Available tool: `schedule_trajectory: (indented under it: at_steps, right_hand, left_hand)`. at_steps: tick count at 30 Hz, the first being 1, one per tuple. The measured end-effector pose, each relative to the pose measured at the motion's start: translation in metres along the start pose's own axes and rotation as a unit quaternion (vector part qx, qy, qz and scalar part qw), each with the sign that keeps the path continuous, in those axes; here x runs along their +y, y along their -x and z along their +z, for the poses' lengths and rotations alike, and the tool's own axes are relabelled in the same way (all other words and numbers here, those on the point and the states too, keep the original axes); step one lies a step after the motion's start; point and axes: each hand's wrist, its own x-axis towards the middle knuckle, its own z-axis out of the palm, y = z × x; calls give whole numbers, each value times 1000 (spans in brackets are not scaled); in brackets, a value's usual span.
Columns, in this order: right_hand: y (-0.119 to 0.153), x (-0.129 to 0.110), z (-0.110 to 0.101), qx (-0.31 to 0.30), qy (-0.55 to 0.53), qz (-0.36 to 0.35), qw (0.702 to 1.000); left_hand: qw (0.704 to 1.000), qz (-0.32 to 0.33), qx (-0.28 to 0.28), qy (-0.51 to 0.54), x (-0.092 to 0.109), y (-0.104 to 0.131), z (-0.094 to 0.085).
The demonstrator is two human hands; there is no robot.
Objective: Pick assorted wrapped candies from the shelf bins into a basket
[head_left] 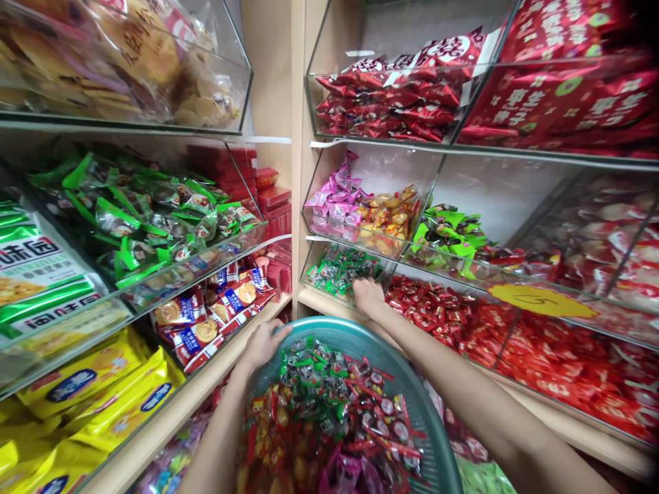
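Observation:
A green plastic basket [437,412] holds wrapped candies in green, red, amber and purple. My left hand [262,343] is closed on its far left rim, thumb over the edge. My right hand [368,293] reaches into a low clear bin at the right edge of a heap of small green-wrapped candies [337,269]. Its fingers are bent down at the candies, and what they hold, if anything, is hidden.
Clear-walled bins line both sides of a corner shelf. Red-wrapped candies [432,309] lie right of my right hand. A yellow tag [543,300] hangs on the right shelf. Wooden ledges [154,425] run below the bins.

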Motion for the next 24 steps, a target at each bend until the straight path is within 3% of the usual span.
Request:
schedule_trajectory:
  at_steps: [7,11,13,15,17,21,24]
  right_hand:
    - [9,2,-7,18,2,-36,999]
    - [29,9,-28,90,-11,-75,993]
    - [42,12,-34,144,-63,-115,981]
    - [54,11,-31,158,-163,-156,961]
    - [64,7,-16,113,-283,-178,936]
    - [71,-13,30,-40,-466,-154,871]
    - [69,-31,53,-81,-535,-130,831]
  left_hand:
    - [1000,5,2,-8,1,1,0]
    - [1000,-3,-3,-7,0,-1,0]
    - [1000,-10,-6,-4,0,-2,0]
    - [1000,-12,-7,0,0,-2,0]
    - [1000,-9,-7,4,1,-1,1]
    - [1000,-6,-5,6,2,1,1]
    - [1000,-6,5,9,1,2,1]
